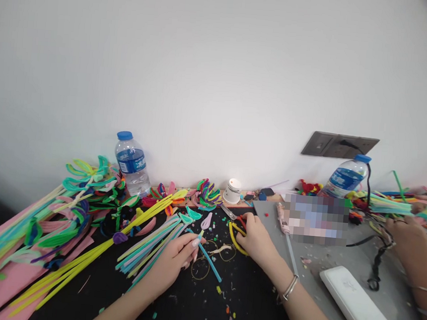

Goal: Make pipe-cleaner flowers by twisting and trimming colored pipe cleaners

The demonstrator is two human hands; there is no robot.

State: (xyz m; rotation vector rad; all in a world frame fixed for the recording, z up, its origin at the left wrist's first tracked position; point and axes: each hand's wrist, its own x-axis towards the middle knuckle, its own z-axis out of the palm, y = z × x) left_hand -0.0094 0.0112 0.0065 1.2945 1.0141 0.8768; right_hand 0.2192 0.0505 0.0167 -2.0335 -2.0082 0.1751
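My left hand (183, 252) is closed in a pinch on a blue pipe-cleaner stem (210, 263), whose lilac loop (206, 221) points up toward the wall. To its right, the fingers of my right hand (254, 233) are bent together at the red handles of a pair of scissors (241, 221), with the metal blades (228, 211) lying toward the back. A curved yellow pipe cleaner (235, 240) lies beside those fingers. Left of my left hand rests a bundle of pastel pipe cleaners (146, 246). Thin wire rings (200, 269) lie between my hands.
Pipe-cleaner flowers (77, 218) and long yellow stems (77, 262) cover the left side. Bottles (132, 168) (346, 176) and a paper cup (232, 191) stand along the wall. At right are a white case (365, 307), a black cable (377, 264) and another person's hand (408, 242).
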